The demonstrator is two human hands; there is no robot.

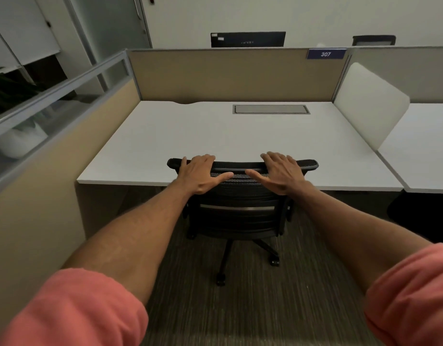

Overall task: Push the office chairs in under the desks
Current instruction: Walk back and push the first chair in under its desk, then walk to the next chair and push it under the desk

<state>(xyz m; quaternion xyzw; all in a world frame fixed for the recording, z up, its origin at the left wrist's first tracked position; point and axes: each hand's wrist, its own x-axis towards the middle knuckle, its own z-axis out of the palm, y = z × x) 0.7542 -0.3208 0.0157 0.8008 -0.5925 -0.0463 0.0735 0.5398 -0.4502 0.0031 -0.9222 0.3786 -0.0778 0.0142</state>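
Observation:
A black mesh office chair (240, 216) stands at the front edge of a white desk (215, 136), its backrest facing me and its top rail level with the desk edge. The seat is under the desktop; the wheeled base (272, 260) sticks out on the carpet. My left hand (200, 174) lies over the left part of the top rail, fingers curled over the far side, thumb on the mesh. In the same grip, my right hand (281, 173) holds the right part of the rail.
A beige partition with a blue "307" label (325, 54) backs the desk, and a grey cable flap (270, 109) is set into it. A glass-topped partition (40, 171) closes the left side. A white divider (370, 103) separates the neighbouring desk (425, 151), where a dark chair (420, 216) shows.

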